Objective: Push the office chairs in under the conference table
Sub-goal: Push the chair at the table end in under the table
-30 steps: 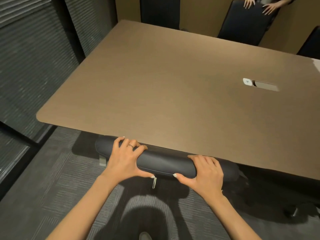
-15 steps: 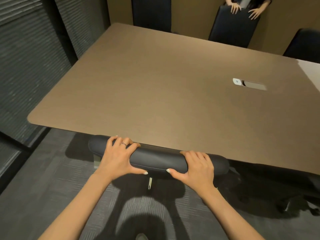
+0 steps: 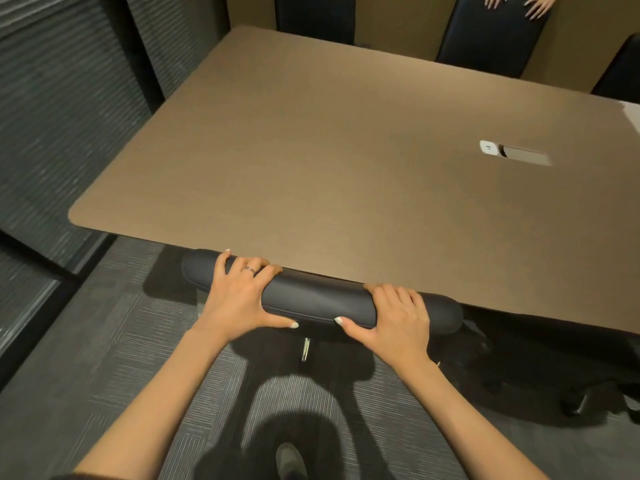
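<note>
From the head camera we look down on the near edge of the brown conference counter, which fills most of the view. Directly below us the padded black top of an office chair backrest lies along that edge, touching or nearly touching the underside of the counter's rim; the seat is out of sight beneath the counter.

Our left hand is clamped on the left part of the backrest: the fingers curl over the top toward the counter edge, one of them wearing a ring, and the thumb presses the near face. Our right hand has its grip closed on the right part of the same backrest in the same way, fingers over the top and thumb pointing inward toward the other thumb. The two thumbs are near each other but apart.

A chrome part of the chair shows just below the backrest between our wrists, and a dark caster rests on the grey striped carpet to the right. A shoe tip appears at the bottom edge.

On the counter's right side sits a white power outlet beside a recessed cable flap. Across the counter, a second black chair stands at the far edge with another person's hand resting on its top. Another dark chair back stands at the far edge to its left. Dark slatted panels line the wall on our left.
</note>
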Demonstrator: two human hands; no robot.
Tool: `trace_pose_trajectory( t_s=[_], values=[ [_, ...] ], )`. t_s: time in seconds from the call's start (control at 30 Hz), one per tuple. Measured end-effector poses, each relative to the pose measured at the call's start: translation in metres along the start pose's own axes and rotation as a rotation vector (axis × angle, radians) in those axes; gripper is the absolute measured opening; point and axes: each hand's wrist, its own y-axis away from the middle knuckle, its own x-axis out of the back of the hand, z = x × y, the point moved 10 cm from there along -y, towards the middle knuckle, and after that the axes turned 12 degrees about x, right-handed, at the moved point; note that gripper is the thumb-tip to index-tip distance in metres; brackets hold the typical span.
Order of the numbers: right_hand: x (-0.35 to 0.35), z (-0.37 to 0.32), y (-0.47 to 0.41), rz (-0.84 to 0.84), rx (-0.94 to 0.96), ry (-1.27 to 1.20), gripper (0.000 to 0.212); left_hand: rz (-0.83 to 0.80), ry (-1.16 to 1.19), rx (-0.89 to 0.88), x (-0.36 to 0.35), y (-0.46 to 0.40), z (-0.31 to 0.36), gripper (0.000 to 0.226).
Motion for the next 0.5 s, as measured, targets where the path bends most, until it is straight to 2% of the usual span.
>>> trace_pose_trajectory(
  t_s=[0.5],
  values=[
    [-0.0051,-0.0009,0.0028,-0.123,-0.039,-0.047,0.071,-0.001,-0.011,-0.005,0.0004,0.0036,0.0006,0.091]
  ],
)
